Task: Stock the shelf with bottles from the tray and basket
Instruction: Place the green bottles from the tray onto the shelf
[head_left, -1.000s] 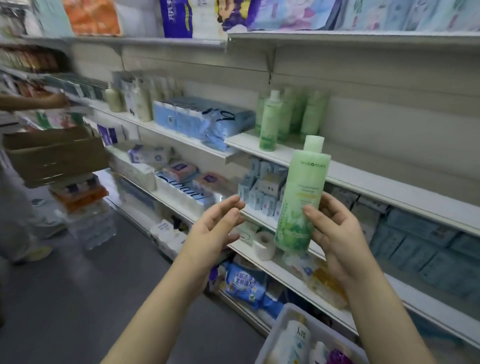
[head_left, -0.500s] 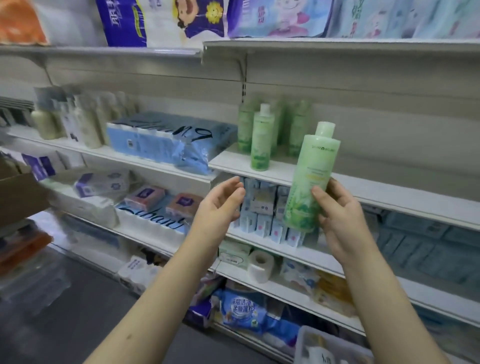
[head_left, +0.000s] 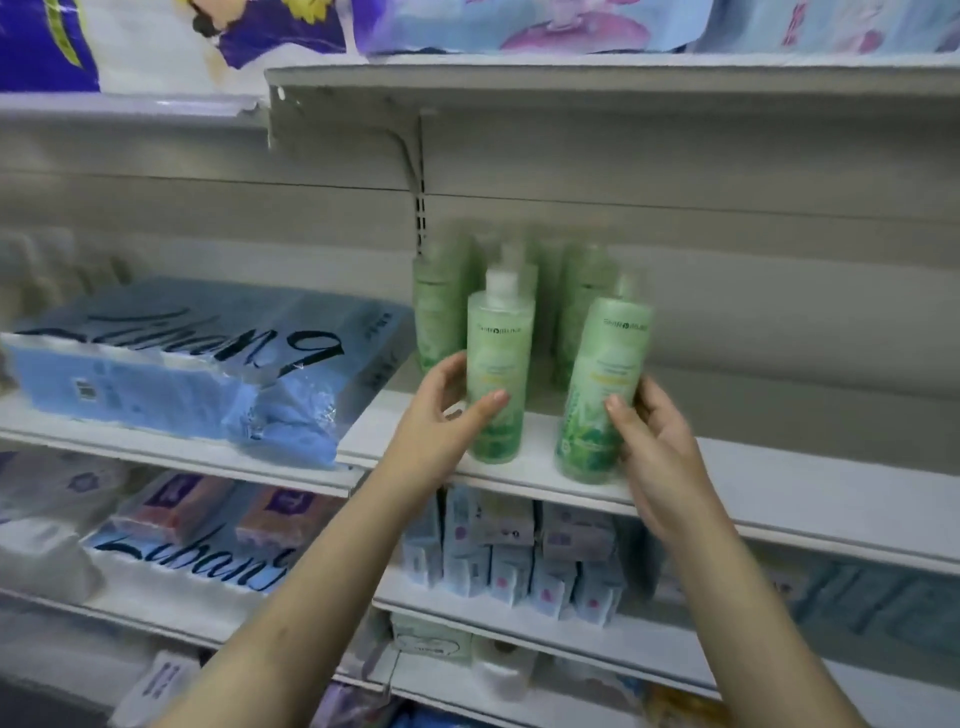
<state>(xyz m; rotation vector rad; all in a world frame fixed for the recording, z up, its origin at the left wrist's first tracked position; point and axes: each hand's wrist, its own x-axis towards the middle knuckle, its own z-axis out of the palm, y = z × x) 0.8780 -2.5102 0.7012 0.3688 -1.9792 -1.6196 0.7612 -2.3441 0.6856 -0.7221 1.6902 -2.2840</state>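
Note:
My right hand (head_left: 652, 441) grips a light green bottle (head_left: 602, 384) near its lower half and holds it tilted slightly, its base resting on the white shelf (head_left: 779, 483). To its left a second green bottle with a white cap (head_left: 500, 374) stands upright on the shelf edge. My left hand (head_left: 441, 415) curls around that bottle's lower part, thumb in front and fingers behind. Several more green bottles (head_left: 441, 306) stand in a blurred group behind these two. The tray and basket are out of view.
A blue plastic-wrapped tissue pack (head_left: 197, 364) lies on the shelf to the left. Small boxed goods (head_left: 519, 556) fill the shelf below. The shelf above (head_left: 623, 73) overhangs the bottles and carries large packs. The shelf right of the bottles is bare.
The right hand has carried the green bottle up and forward onto the shelf. The left hand has risen to the standing bottle and closed around it. The view moved closer.

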